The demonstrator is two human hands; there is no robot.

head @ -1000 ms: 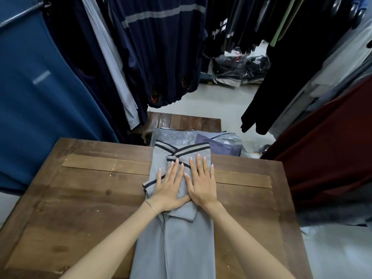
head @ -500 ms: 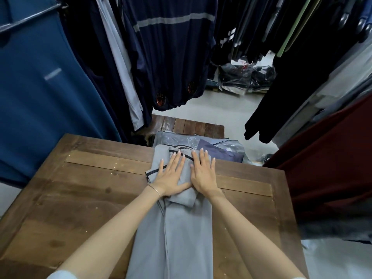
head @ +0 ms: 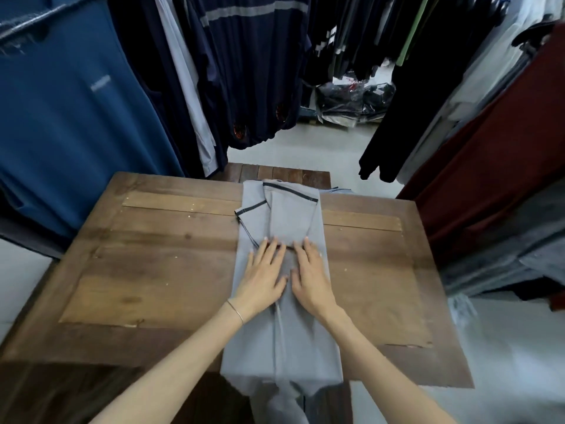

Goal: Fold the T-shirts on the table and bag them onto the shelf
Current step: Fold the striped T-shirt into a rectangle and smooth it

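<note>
Both hands slid back toward the body since a moment ago, so the sleeves and trim they covered now show. Left hand (head: 263,277) and right hand (head: 309,276) lie flat side by side on the grey T-shirt (head: 284,338), fingers straight and slightly spread. Shirt runs down the middle of the wooden table (head: 159,270), its near end hanging off the edge.

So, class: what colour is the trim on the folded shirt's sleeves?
Dark navy or black trim on the grey shirt; head view.

T-shirt (head: 287,332) on table (head: 153,270) (both hands atop), racks behind
</note>
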